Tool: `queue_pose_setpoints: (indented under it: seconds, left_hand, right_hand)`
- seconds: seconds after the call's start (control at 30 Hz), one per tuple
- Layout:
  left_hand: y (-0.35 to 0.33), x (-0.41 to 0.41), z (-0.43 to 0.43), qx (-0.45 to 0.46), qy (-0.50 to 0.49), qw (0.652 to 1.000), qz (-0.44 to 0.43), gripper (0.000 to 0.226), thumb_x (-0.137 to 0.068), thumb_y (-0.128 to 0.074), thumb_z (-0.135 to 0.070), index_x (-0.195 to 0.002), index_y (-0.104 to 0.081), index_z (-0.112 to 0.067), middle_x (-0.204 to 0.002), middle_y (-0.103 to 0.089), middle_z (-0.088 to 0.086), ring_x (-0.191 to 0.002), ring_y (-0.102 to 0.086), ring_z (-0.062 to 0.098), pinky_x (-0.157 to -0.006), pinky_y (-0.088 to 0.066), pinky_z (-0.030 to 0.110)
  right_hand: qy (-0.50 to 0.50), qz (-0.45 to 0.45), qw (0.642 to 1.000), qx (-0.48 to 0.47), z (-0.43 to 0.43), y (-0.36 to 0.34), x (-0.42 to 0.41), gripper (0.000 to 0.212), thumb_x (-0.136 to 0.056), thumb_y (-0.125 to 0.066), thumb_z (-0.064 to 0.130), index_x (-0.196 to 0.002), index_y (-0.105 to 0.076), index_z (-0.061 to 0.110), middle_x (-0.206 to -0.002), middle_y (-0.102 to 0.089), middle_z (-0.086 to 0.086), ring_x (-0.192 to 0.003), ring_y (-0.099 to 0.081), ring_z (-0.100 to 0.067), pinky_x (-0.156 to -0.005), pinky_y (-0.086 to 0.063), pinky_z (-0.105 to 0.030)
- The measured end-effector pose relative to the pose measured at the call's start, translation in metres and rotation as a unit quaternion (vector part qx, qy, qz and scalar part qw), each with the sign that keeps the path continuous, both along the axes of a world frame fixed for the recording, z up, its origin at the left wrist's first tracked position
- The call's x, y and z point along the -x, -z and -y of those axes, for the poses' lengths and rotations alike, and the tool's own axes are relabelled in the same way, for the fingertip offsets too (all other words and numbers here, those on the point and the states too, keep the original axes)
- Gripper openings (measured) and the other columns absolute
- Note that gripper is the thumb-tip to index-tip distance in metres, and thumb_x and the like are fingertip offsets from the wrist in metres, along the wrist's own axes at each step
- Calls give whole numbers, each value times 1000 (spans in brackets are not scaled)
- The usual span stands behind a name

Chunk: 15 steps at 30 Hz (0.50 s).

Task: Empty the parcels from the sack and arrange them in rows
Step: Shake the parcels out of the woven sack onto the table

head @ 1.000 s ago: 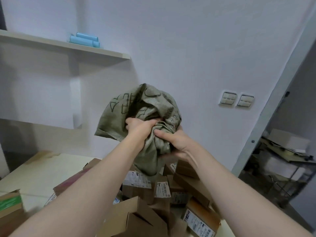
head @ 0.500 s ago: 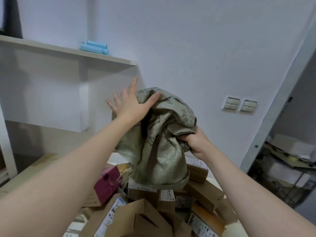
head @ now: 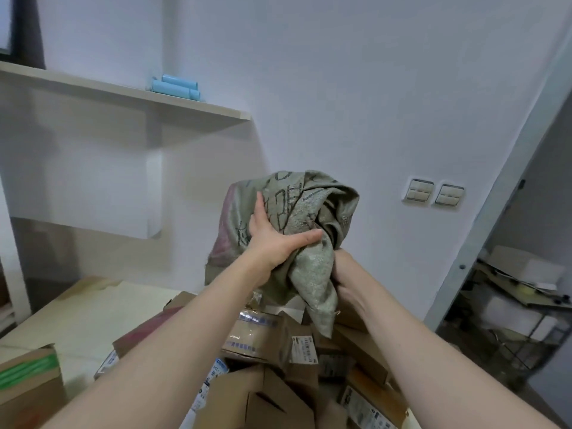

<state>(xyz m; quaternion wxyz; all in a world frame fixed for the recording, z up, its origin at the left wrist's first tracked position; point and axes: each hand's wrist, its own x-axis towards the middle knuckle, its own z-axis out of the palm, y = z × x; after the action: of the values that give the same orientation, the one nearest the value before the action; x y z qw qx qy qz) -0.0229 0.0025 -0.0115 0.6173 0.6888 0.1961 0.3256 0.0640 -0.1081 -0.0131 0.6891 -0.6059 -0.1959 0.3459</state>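
Roughly upright, crumpled sack (head: 309, 212) in left hand (head: 272, 241) and right hand (head: 348, 280), tail downward.

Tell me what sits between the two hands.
In the head view, a bunched fold of the sack hangs between the left hand and the right hand, touching both. Nothing else lies between them.

The left forearm (head: 185, 329) and right forearm (head: 402, 329) are bare to the picture's lower edge, slim and smooth. The left hand (head: 272, 243) and right hand (head: 345, 274) are bare too.
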Motion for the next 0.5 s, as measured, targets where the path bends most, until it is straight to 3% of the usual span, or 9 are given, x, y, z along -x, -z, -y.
queue_pose_setpoints:
  seconds: [0.1, 0.17, 0.2, 0.27, 0.33, 0.4, 0.43, 0.5]
  left_hand:
    - [6, 0, -5, 23, -33, 998, 55, 112, -43, -96, -34, -136, -34, -47, -131, -54, -5, -118, -56, 16, -100, -49, 37]
    - [6, 1, -7, 10, -48, 995, 85, 82, -59, -89, -11, -121, -45, -41, -108, -62, -11, -101, -61, 8, -78, -50, 17]
    - [5, 2, -9, 0, -61, 994, 91, 74, -64, -86, -5, -116, -47, -40, -102, -63, -14, -97, -62, 6, -71, -48, 14]
    - [4, 6, -16, -32, -107, 990, 84, 69, -65, -84, -5, -112, -49, -41, -101, -63, -15, -98, -63, 10, -78, -51, 21]
    - [2, 12, -25, -124, -165, 978, 35, 70, -65, -84, -10, -116, -51, -43, -115, -61, -10, -102, -58, 11, -92, -48, 29]
    - [4, 16, -30, -215, -203, 955, -21, 71, -68, -83, -11, -123, -51, -42, -129, -51, -6, -104, -52, 13, -91, -41, 28]
    - [5, 16, -28, -246, -214, 945, -29, 72, -69, -82, -9, -124, -50, -42, -132, -48, -4, -107, -53, 17, -89, -41, 29]
    - [8, 10, -16, -298, -238, 924, -17, 67, -71, -78, -9, -123, -51, -42, -134, -46, -3, -112, -54, 25, -86, -47, 33]
  right_hand:
    - [-27, -7, 999, 20, -3, 8, 1, 21, -94, -61, 18, -102, -67, 0, -102, -70, -21, -91, -67, -32, -91, -54, -47]
    - [-52, -9, 998, 35, -3, 7, 2, 21, -91, -65, 17, -104, -68, 0, -110, -70, -22, -102, -66, -33, -100, -50, -51]
    - [-62, -4, 997, 51, -2, 5, 4, 19, -91, -65, 15, -104, -69, 1, -113, -69, -22, -106, -65, -34, -101, -48, -52]
    - [-82, 22, 992, 92, 2, -4, 5, 26, -90, -65, 15, -115, -64, 4, -128, -61, -21, -118, -58, -39, -102, -43, -62]
    - [-44, 4, 995, 89, 7, -11, -2, 69, -84, -73, 20, -144, -39, 12, -151, -36, -17, -130, -43, -46, -97, -36, -76]
    - [12, -49, 999, -1, 13, -15, -8, 117, -72, -82, 29, -156, -1, 32, -162, -12, -10, -137, -29, -52, -89, -32, -83]
    - [2, -42, 999, -29, 12, -19, -4, 131, -61, -86, 36, -154, 6, 39, -161, -13, -7, -139, -25, -53, -86, -32, -84]
    - [-46, 40, 998, -6, 2, -23, 17, 126, -50, -88, 49, -150, -12, 39, -146, -39, -2, -135, -36, -44, -84, -37, -82]
